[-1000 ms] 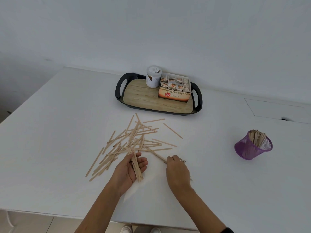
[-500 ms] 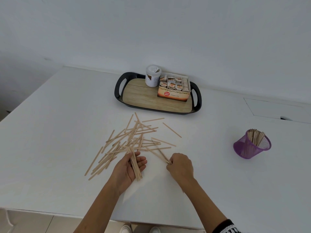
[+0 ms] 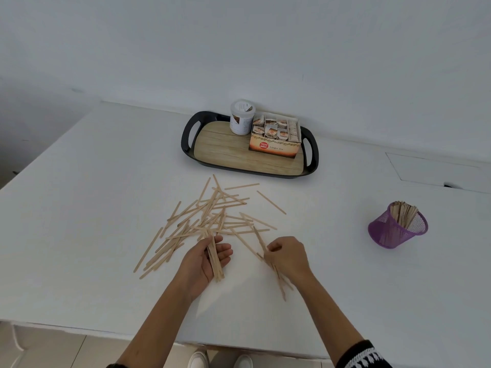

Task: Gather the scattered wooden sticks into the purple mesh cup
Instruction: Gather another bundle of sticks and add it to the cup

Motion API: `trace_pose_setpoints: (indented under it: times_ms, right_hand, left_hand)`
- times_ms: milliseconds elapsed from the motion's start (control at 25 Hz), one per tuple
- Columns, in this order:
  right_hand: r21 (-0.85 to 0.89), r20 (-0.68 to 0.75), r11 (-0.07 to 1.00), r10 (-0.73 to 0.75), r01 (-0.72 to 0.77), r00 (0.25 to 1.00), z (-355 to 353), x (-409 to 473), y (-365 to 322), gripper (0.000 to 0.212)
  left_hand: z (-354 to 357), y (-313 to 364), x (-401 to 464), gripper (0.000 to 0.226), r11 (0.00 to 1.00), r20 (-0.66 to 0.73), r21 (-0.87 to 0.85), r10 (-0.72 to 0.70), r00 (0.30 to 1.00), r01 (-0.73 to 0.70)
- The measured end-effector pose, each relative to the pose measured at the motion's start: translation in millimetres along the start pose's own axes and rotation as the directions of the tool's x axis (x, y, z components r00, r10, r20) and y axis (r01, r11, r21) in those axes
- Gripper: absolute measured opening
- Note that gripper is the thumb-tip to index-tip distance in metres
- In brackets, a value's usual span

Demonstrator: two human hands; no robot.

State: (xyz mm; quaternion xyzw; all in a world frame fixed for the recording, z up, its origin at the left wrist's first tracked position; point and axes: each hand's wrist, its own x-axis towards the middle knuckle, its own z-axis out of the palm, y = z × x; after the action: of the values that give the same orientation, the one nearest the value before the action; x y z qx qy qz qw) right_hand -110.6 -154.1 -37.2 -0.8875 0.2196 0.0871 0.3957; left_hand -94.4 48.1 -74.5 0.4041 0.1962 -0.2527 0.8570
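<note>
While your left hand cradles a thin bundle of pale wooden sticks and your right hand pinches a few more from the scattered pile on the white table, loose ends could slip before reaching the tilted purple mesh cup, well apart to your right.

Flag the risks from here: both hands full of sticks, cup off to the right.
1. The left hand cradles its bundle in a loose palm; sticks could slide out on the way.
2. The purple cup leans and already holds sticks; pushing more in might tip it.
3. The right hand grips crossed sticks that may snag the pile.
</note>
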Motion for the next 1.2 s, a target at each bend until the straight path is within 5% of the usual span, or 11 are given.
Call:
trace_pose_setpoints:
  times_ms: [160,320,560,800,960,1080,1200]
  right_hand:
    - [0.470,0.241,0.859,0.099,-0.206,0.965,-16.4,4.6,-4.9,0.007]
    - [0.530,0.253,0.832,0.031,-0.165,0.967,-11.1,0.9,-22.8,0.008]
    - [0.260,0.049,0.962,-0.099,0.084,0.994,4.4,-4.5,-46.4,0.009]
    - [0.047,-0.117,0.977,-0.201,0.207,0.973,-5.0,2.8,-35.6,0.012]
    - [-0.250,-0.001,0.940,-0.239,0.231,0.971,-3.5,-0.4,-7.7,0.046]
    - [-0.400,0.096,0.879,-0.240,0.259,0.966,5.0,-12.5,11.8,0.020]
    - [-0.520,0.075,0.808,-0.278,0.275,0.958,12.0,-23.4,25.1,0.020]
  left_hand:
    - [19.4,-4.3,-4.2,0.029,0.996,-0.011,0.088,-0.018,1.000,0.019]
    - [46.0,-12.8,-4.9,0.039,0.990,0.039,0.119,-0.082,0.996,0.077]
    - [59.8,-16.9,1.8,0.042,0.998,0.060,-0.003,-0.068,0.996,0.068]
    - [40.7,-11.5,7.0,0.020,0.997,-0.037,0.045,-0.068,0.997,0.069]
    - [29.1,-10.3,7.3,0.016,0.999,-0.052,0.042,-0.016,0.999,0.019]
    - [22.3,-11.5,5.3,0.018,1.000,-0.039,0.027,0.011,0.999,-0.009]
    - [18.5,-13.4,2.8,0.017,1.000,-0.024,-0.009,0.024,0.999,-0.024]
